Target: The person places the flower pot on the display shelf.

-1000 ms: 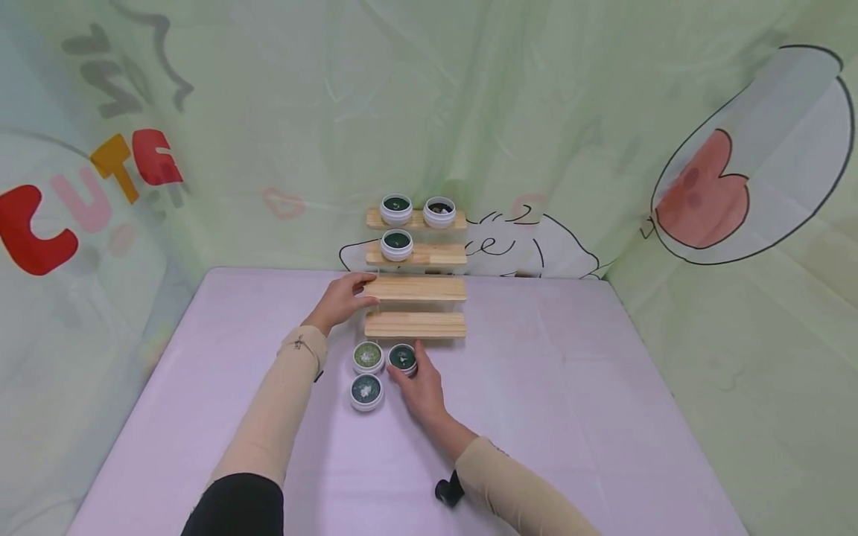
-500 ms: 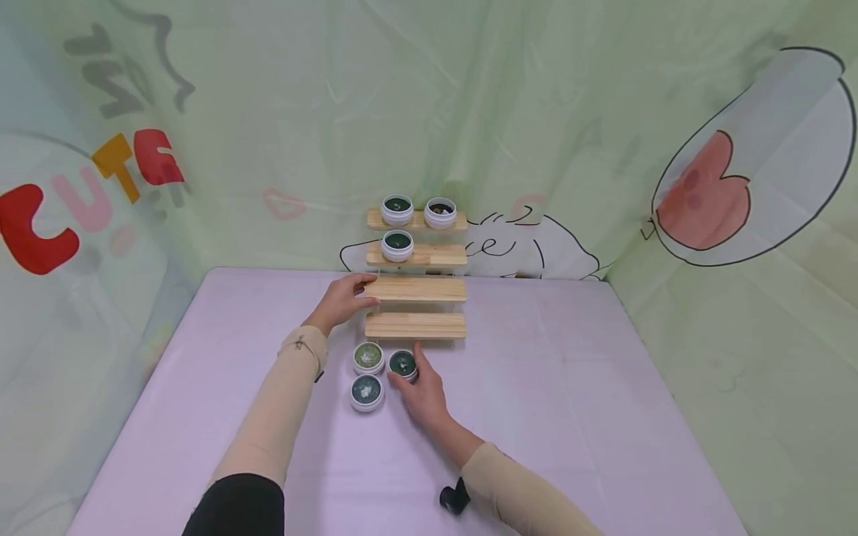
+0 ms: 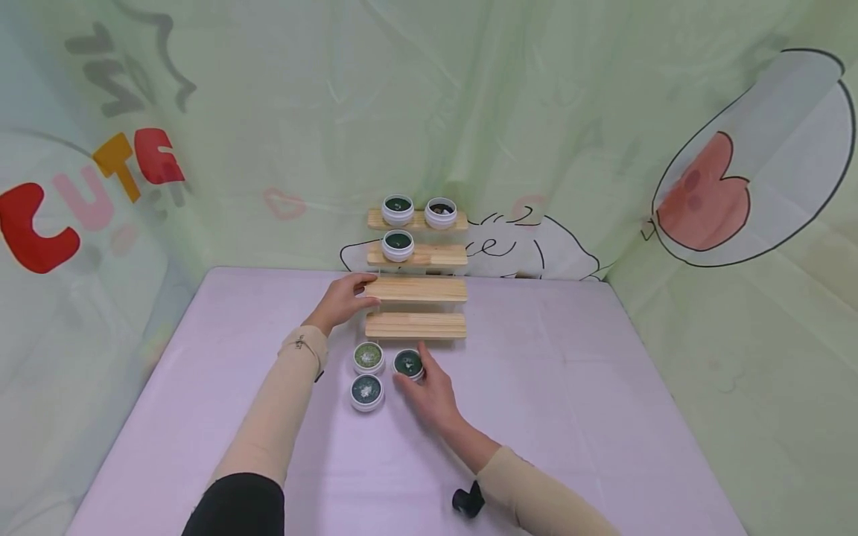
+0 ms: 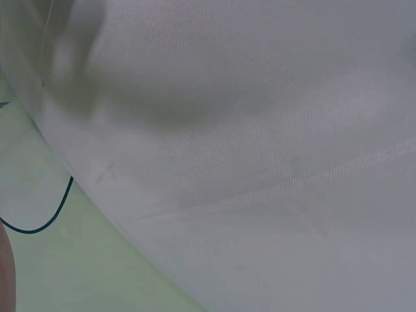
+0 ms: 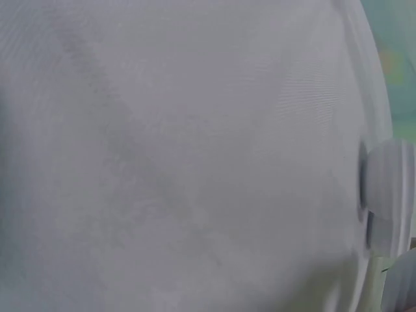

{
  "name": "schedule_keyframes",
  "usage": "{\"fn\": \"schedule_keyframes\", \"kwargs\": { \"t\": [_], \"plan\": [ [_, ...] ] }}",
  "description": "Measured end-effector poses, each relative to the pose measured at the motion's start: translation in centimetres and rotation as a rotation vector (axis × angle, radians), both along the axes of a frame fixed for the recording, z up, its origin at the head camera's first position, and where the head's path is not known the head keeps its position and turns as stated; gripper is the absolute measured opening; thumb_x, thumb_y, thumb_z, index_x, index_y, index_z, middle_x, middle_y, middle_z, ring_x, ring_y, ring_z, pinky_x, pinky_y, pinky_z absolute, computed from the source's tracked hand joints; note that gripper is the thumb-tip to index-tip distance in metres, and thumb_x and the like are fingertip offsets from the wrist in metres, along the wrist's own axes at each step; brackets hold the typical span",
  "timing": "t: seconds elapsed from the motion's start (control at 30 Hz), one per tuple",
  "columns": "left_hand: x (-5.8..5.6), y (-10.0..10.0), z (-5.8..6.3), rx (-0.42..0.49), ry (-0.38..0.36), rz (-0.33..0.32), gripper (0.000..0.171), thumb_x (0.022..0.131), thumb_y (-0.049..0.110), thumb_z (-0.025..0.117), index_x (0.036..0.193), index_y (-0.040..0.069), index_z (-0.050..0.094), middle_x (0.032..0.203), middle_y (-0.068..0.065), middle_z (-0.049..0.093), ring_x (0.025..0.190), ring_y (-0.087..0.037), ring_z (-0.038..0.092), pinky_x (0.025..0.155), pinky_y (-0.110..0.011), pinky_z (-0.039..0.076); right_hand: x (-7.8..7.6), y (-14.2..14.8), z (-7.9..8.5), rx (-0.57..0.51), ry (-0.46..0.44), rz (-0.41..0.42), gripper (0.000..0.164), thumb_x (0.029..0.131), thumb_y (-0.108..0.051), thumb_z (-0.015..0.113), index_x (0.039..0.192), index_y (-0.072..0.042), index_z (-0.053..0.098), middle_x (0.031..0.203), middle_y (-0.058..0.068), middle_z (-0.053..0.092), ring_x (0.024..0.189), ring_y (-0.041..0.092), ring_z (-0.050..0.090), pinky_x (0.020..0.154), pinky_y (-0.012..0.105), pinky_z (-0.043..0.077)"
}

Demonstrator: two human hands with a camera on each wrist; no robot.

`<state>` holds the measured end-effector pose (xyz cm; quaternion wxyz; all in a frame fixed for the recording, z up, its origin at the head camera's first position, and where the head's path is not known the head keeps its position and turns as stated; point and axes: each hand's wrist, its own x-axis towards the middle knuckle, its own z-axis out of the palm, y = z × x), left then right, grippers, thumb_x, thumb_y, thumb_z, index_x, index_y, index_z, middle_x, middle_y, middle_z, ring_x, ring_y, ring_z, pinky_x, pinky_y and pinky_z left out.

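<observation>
My left hand (image 3: 340, 301) holds the left end of a wooden shelf board (image 3: 422, 289) on a tiered display stand, fingertips at its back edge and thumb at its front. Below the lowest board (image 3: 415, 325), my right hand (image 3: 432, 391) grips a small round white jar with dark green contents (image 3: 408, 362) between thumb and fingers. Just left of it stand a jar with light green contents (image 3: 368, 355) and, nearer me, one with blue-green, white-flecked contents (image 3: 366, 388). White jar sides (image 5: 388, 182) show at the right edge of the right wrist view.
On the top board (image 3: 417, 220) stand a green jar (image 3: 398, 210) and a jar with dark, mottled contents (image 3: 440, 212). Another green jar (image 3: 398, 245) sits on the second board (image 3: 439, 255). A pale lilac cloth (image 3: 550, 387) covers the table; printed curtains surround it.
My right hand has drawn the dark green jar slightly toward me and then to the right, widening the gap to the light green jar. My left hand stays on the stand.
</observation>
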<state>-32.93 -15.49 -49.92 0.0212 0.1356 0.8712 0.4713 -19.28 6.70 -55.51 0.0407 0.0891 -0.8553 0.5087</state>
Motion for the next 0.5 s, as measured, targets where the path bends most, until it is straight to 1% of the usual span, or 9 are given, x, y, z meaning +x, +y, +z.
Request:
{"fn": "schedule_keyframes", "kwargs": {
  "t": [0.07,0.17,0.27,0.33,0.37,0.5],
  "plan": [
    [0.0,0.0,0.0,-0.001,-0.002,0.000,0.058,0.085,0.016,0.078,0.135,-0.003,0.054,0.139,-0.018,0.053,0.129,-0.029,0.051,0.110,-0.032,0.044,0.1,0.1,0.6,-0.006,0.017,0.010,0.074,0.085,-0.012,0.077,0.145,0.009,0.039,0.146,0.025,0.043,0.134,0.037,0.043,0.111,0.047,0.040],
    [0.0,0.0,0.0,-0.007,-0.001,-0.001,0.058,0.086,0.016,0.077,0.136,-0.003,0.054,0.139,-0.018,0.053,0.129,-0.030,0.051,0.111,-0.032,0.044,0.1,0.2,1.8,-0.016,0.028,0.027,0.072,0.087,-0.013,0.076,0.145,0.009,0.038,0.147,0.025,0.042,0.134,0.037,0.042,0.109,0.046,0.042],
    [0.0,0.0,0.0,-0.015,-0.001,-0.001,0.058,0.086,0.016,0.077,0.136,-0.003,0.054,0.139,-0.019,0.053,0.129,-0.030,0.051,0.111,-0.033,0.043,-0.1,0.3,3.1,-0.023,0.018,0.032,0.073,0.088,-0.016,0.074,0.147,0.007,0.036,0.149,0.023,0.040,0.136,0.035,0.041,0.109,0.045,0.042],
    [0.1,0.0,0.1,-0.018,-0.002,-0.001,0.058,0.087,0.016,0.076,0.136,-0.003,0.054,0.139,-0.019,0.053,0.129,-0.030,0.051,0.111,-0.033,0.043,-0.4,0.3,3.9,-0.030,-0.002,0.021,0.075,0.089,-0.018,0.074,0.148,0.004,0.035,0.151,0.020,0.038,0.137,0.033,0.040,0.110,0.043,0.041],
    [0.1,0.1,0.2,-0.019,-0.003,-0.001,0.057,0.087,0.016,0.076,0.136,-0.003,0.054,0.139,-0.019,0.053,0.129,-0.030,0.051,0.111,-0.033,0.043,-0.6,0.3,4.3,-0.034,-0.006,0.015,0.075,0.089,-0.018,0.074,0.149,0.004,0.034,0.151,0.020,0.038,0.137,0.033,0.040,0.110,0.044,0.041],
    [0.1,0.1,0.2,-0.017,-0.004,-0.004,0.058,0.087,0.016,0.076,0.136,-0.003,0.053,0.139,-0.019,0.053,0.129,-0.030,0.050,0.111,-0.033,0.043,-1.7,0.4,5.3,-0.038,-0.035,-0.028,0.076,0.089,-0.019,0.074,0.150,0.001,0.033,0.153,0.018,0.036,0.139,0.030,0.038,0.112,0.041,0.039]
  ]
}}
